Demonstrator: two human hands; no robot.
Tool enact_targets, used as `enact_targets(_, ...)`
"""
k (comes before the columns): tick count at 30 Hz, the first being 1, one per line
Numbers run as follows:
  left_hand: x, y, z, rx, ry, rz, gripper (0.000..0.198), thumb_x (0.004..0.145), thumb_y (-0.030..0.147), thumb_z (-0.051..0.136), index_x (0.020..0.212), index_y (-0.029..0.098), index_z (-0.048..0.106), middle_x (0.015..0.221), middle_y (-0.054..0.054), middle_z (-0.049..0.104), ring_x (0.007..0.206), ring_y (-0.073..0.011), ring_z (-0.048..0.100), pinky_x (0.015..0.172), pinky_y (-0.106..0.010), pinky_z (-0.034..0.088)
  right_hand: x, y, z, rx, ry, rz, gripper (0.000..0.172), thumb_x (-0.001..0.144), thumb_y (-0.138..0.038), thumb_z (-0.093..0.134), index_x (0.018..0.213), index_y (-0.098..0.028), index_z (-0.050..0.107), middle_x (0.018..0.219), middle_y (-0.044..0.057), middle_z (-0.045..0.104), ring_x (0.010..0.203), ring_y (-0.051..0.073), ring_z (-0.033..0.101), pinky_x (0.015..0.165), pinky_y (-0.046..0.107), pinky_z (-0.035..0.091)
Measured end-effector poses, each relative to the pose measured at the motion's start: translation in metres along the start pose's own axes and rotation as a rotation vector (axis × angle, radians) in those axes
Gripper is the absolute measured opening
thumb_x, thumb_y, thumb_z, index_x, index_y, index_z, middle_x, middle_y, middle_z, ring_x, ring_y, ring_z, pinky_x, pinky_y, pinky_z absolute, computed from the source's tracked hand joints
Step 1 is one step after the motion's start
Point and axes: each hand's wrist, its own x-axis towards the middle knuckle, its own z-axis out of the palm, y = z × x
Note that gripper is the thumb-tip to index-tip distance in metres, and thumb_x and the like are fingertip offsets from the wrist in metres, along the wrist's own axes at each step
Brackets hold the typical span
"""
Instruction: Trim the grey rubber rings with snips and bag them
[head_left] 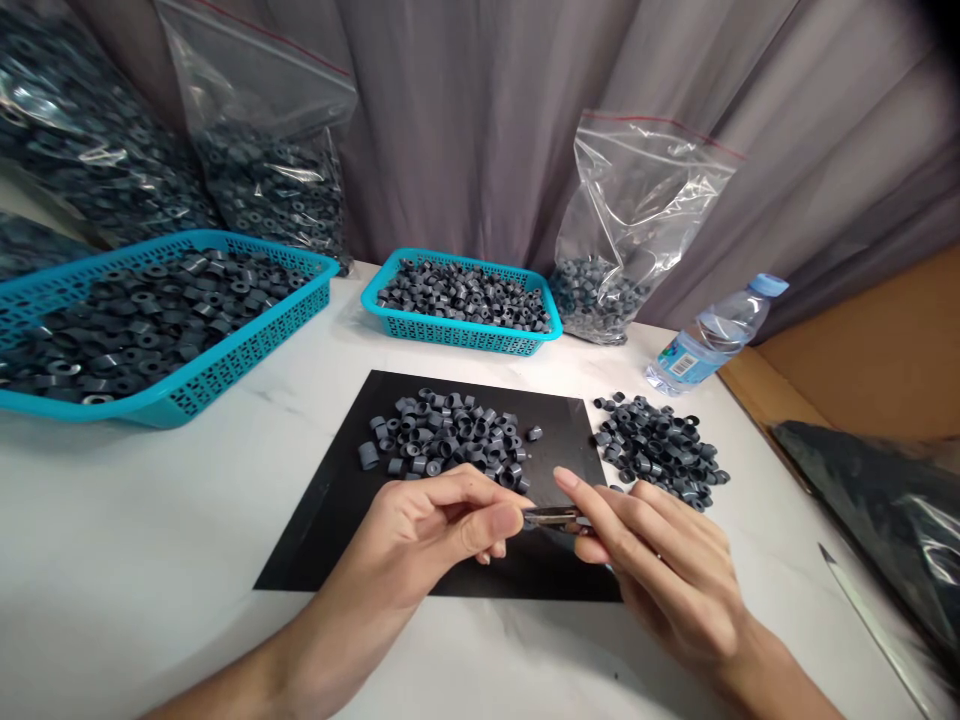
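Above the black mat, my two hands meet. My left hand is closed, thumb against fingers, on a small grey plastic part that is almost wholly hidden. My right hand is wrapped round small metal pliers, their jaws pointing left and touching or nearly touching the part at my left fingertips. The handles are hidden in my palm. Just behind my hands, a pile of short grey plastic tubes lies on the mat. Another pile of small grey pieces lies beyond my right hand, beside the mat.
Two blue baskets of grey parts stand at the left and back. Clear zip bags of parts lean by the curtain. A water bottle tilts at the right, near a cardboard box.
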Motion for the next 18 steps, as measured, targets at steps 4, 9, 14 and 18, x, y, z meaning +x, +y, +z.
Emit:
enact_targets(4,0.0,0.0019,0.0009,-0.008,-0.011,-0.008,0.013,0.092,0.033,0.07,0.085,0.027,0.079,0.083,0.002,0.064,0.078,-0.0107,0.054,0.071,-0.021,0.042,0.0008,-0.0001,-0.0002,-0.009,0.005,0.003,0.052,0.099,-0.009,0.056,0.15,-0.006,0.046,0.098,0.013,0.068,0.071,0.016,0.05,0.063,0.03,0.042)
enact_targets(9,-0.0007,0.0038,0.0017,-0.019,-0.011,-0.018,0.013,0.092,0.032,0.07,0.083,0.025,0.078,0.083,0.002,0.063,0.079,-0.0117,0.054,0.072,-0.022,0.042,0.0007,0.0,-0.001,-0.055,-0.001,-0.005,0.056,0.1,-0.011,0.055,0.154,-0.009,0.04,0.096,0.011,0.07,0.069,0.015,0.051,0.063,0.029,0.042)
enact_targets(14,-0.0011,0.005,0.0015,-0.022,-0.012,-0.018,0.015,0.092,0.032,0.069,0.082,0.025,0.077,0.082,0.002,0.063,0.079,-0.0119,0.054,0.073,-0.023,0.041,-0.0016,0.0003,-0.0015,-0.116,-0.012,-0.016,0.057,0.1,-0.013,0.056,0.154,-0.01,0.039,0.095,0.011,0.071,0.069,0.015,0.051,0.064,0.03,0.041)
enact_targets(18,-0.0015,0.0065,0.0022,-0.026,-0.018,-0.033,0.013,0.092,0.032,0.069,0.084,0.026,0.077,0.083,0.003,0.063,0.079,-0.0117,0.054,0.073,-0.023,0.041,-0.0011,0.0006,-0.0017,-0.149,-0.001,-0.046,0.058,0.098,-0.01,0.059,0.153,-0.006,0.041,0.094,0.011,0.07,0.069,0.015,0.05,0.063,0.03,0.04)
